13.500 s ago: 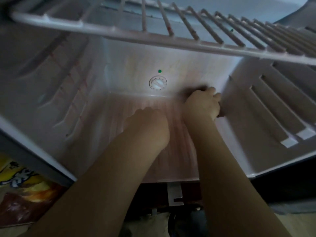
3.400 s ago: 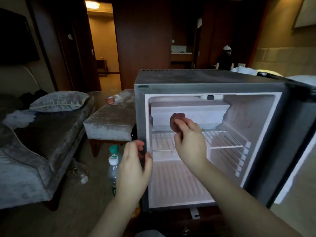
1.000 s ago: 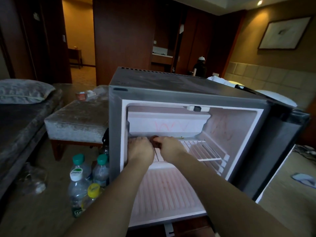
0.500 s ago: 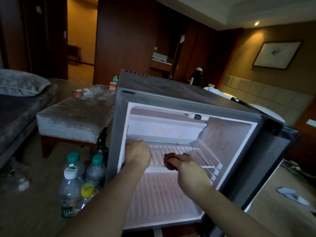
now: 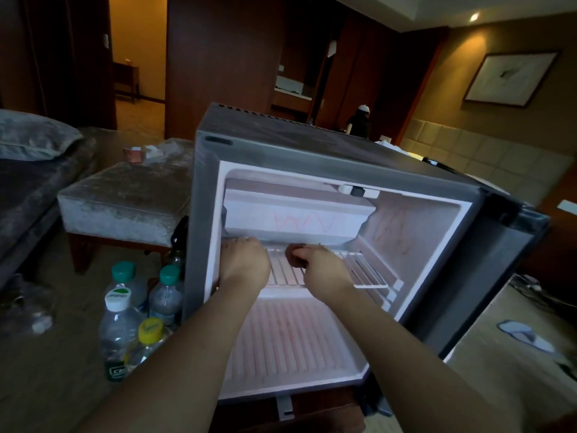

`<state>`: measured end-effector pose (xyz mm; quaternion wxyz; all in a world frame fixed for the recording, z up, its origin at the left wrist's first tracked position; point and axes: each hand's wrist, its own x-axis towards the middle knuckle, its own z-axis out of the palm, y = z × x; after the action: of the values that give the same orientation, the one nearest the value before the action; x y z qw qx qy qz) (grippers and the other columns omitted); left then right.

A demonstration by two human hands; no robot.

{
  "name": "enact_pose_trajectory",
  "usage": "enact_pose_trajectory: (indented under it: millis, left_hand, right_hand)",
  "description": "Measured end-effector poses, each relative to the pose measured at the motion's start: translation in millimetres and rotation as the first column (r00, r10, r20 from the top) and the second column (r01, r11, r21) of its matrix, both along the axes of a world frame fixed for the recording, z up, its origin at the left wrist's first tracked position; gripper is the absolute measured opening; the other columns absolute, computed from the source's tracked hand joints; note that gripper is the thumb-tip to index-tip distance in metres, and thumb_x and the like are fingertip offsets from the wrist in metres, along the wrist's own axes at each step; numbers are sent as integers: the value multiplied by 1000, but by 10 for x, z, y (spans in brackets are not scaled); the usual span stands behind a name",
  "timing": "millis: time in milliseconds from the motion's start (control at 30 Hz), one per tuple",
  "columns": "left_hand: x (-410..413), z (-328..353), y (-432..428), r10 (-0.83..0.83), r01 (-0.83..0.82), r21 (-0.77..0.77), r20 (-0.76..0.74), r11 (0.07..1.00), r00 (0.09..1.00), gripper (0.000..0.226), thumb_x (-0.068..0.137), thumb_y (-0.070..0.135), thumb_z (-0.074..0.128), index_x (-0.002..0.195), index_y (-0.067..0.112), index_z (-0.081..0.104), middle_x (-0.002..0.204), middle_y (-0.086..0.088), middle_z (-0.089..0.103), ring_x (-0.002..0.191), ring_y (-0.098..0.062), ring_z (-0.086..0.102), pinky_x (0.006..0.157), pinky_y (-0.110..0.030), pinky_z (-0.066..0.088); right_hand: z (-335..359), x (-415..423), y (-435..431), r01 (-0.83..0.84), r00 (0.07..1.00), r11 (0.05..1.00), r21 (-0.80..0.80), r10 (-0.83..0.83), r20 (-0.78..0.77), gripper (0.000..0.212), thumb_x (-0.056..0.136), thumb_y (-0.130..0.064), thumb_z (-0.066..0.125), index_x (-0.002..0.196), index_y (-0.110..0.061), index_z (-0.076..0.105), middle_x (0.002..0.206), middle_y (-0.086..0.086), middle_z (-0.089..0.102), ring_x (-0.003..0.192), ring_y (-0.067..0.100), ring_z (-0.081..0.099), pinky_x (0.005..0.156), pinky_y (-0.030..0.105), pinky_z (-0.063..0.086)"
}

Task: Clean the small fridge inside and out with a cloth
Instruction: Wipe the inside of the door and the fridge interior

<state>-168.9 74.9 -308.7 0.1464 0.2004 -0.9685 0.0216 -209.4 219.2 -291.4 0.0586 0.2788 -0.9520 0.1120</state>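
Fridge (image 5: 312,145) open. Cloth (image 5: 293,259) is held in the curled fingers of the right hand (image 5: 324,270) and has been moved farther in along the wire shelf (image 5: 362,270) than half a second ago. Left hand (image 5: 246,264) is kept on the shelf's left end; its grip cannot be told.

A grey ottoman (image 5: 125,195) stands before dark wood walls (image 5: 218,57); a framed picture (image 5: 512,78) hangs right.

right hand (image 5: 324,268) has slid the cloth (image 5: 293,257) further back on the wire shelf (image 5: 368,271), up toward frame centre
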Motion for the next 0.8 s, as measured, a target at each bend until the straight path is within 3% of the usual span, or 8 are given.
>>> enact_pose_trajectory:
  millis: [67, 200, 333, 400, 567, 700, 800]
  left_hand:
    - [0, -3, 12, -3, 4, -23, 26, 1000, 1000, 28, 87, 6, 44, 110, 6, 62, 110, -14, 66, 100, -30, 62, 71, -29, 38]
    - [-3, -34, 0, -7, 12, -102, 49, 995, 999, 29, 84, 4, 45, 107, 6, 63, 105, -13, 67, 95, -29, 63, 68, -30, 36]
    - [-3, -47, 4, -40, 54, -189, 78, 981, 996, 30, 82, 1, 45, 105, 6, 64, 103, -11, 66, 93, -29, 63, 66, -29, 36]
    - [2, -43, 4, -33, 42, -160, 58, 986, 998, 31, 84, 1, 43, 106, 6, 63, 106, -12, 65, 95, -28, 62, 66, -30, 35]
    - [-14, -23, 0, -10, 12, -91, 24, 996, 1000, 31, 85, 3, 43, 111, 5, 60, 112, -14, 64, 102, -29, 61, 70, -29, 36]
    - [11, -31, 3, -39, 45, -178, 34, 983, 999, 34, 85, 2, 41, 112, 6, 62, 113, -14, 63, 100, -29, 61, 68, -31, 34]
    - [26, -52, 6, -60, 68, -227, 40, 972, 997, 34, 84, -1, 41, 110, 6, 63, 108, -13, 64, 94, -29, 62, 66, -31, 35]
  right_hand:
    - [-21, 185, 178, -50, 998, 999, 22, 51, -48, 57, 82, 3, 49, 131, -24, 57, 135, 0, 55, 121, 25, 51, 97, 28, 43]
    - [-36, 466, 462, -132, 989, 991, 36, 134, -64, 55, 83, 6, 47, 126, -24, 60, 131, -4, 57, 117, 21, 52, 81, 19, 37]
    - [-8, 182, 363, -50, 999, 998, -26, 50, 13, 54, 84, 2, 49, 128, -28, 61, 126, 2, 63, 113, 25, 59, 90, 27, 47]
    - [35, -5, 222, -5, 999, 1000, -11, 5, 47, 54, 85, -1, 49, 131, -29, 58, 127, 5, 63, 113, 27, 59, 92, 28, 47]
    - [132, -147, 8, 68, 995, 998, 12, -68, 73, 58, 87, 1, 42, 135, -29, 53, 126, 9, 61, 110, 31, 58, 84, 27, 43]
    - [128, 118, 71, 44, 998, 998, 48, -46, 33, 56, 84, 1, 48, 132, -25, 56, 126, 9, 62, 113, 30, 57, 90, 29, 45]
    - [94, 397, 310, -41, 999, 993, 111, 41, 2, 54, 79, 4, 46, 123, -25, 59, 121, 4, 61, 108, 30, 57, 80, 31, 48]
